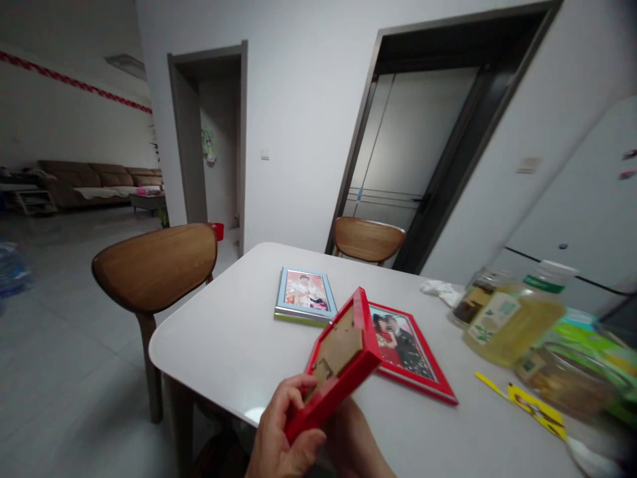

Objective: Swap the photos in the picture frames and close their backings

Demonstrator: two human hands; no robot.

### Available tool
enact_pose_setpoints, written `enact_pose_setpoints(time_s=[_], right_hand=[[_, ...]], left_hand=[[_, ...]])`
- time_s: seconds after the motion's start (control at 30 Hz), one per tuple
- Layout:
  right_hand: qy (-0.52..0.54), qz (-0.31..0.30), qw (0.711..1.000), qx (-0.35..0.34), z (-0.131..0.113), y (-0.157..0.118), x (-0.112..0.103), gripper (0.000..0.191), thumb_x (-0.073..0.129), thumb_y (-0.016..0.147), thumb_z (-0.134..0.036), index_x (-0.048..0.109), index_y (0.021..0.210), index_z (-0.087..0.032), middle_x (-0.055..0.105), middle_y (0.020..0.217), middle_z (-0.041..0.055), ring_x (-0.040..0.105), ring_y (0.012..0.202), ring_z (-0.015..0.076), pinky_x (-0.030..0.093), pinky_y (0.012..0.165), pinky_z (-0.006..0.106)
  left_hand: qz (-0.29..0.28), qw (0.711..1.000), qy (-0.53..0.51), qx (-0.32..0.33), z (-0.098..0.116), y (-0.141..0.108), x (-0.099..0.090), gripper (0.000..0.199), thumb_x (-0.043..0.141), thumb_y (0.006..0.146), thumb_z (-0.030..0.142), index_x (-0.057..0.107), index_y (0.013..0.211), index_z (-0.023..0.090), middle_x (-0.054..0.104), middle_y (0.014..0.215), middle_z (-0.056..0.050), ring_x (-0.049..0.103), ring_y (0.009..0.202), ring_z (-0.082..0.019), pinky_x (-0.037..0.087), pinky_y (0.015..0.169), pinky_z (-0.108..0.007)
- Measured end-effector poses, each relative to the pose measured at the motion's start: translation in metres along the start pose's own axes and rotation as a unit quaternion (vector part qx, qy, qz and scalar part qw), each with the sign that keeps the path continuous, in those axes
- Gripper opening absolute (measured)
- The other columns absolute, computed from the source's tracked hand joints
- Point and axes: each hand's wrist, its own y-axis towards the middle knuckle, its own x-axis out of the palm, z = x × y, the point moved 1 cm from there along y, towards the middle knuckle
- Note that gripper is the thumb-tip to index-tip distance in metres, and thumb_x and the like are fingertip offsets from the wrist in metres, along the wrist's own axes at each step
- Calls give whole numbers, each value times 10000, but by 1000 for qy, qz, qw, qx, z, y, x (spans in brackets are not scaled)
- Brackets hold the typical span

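Observation:
A small red picture frame [343,355], tilted up off the table, is held in my left hand [286,425]. Its brown backing board with metal clips faces me. The left thumb and fingers wrap round its lower end. Behind that frame is my right hand [355,435]; only the wrist side shows and its fingers are hidden. A larger red picture frame [405,342] lies face up on the table just beyond, partly covered by the held one. To the left of it lies a light blue picture frame [306,292] with a photo, resting on a green-edged item.
The white table [223,332] has rounded corners. Along its right side stand a bottle of yellow liquid [515,318], glass jars [478,295], a yellow strip [537,408] and crumpled tissue [440,290]. Wooden chairs [159,265] stand at the left and far side.

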Motion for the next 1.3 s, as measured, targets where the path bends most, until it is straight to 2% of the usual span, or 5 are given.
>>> enact_pose_setpoints(time_s=[0.2,0.43,0.7,0.87,1.3], right_hand=[[53,90,992,-77,-2,7,1,241,584,629,-390,575,768,-193,596,649,-2,559,591,142,469,576,276],[-78,225,967,-92,-66,13,-72,647,547,652,-352,335,1247,-213,656,845,15,609,641,162,477,557,275],[-520,313,786,-113,-131,47,-175,526,432,711,-348,460,1171,-94,671,721,60,607,598,165,435,535,238],[-581,316,744,-92,-131,73,-209,443,423,703,-332,555,1073,-125,671,710,66,608,659,180,424,594,252],[-648,287,696,-120,-133,76,-169,476,386,730,-289,489,1133,-58,546,1095,195,506,998,284,356,830,390]], left_hand=[[-11,999,-39,0,9,19,20,360,608,653,351,405,910,201,413,1220,-95,373,1136,-267,300,948,-414],[-7,988,-155,-8,30,71,35,610,571,698,175,246,1214,194,497,1159,-74,507,1011,-196,400,886,-335],[-26,997,-1,-78,-34,99,92,477,545,673,105,396,1118,192,582,1058,-28,571,888,-148,454,751,-220],[-37,985,142,-89,-50,119,111,385,571,671,197,474,1044,192,624,956,-33,576,832,-185,436,743,-266],[-67,942,324,-56,-58,132,76,543,539,714,289,367,1199,117,416,1258,-112,374,1151,-208,286,957,-293]])
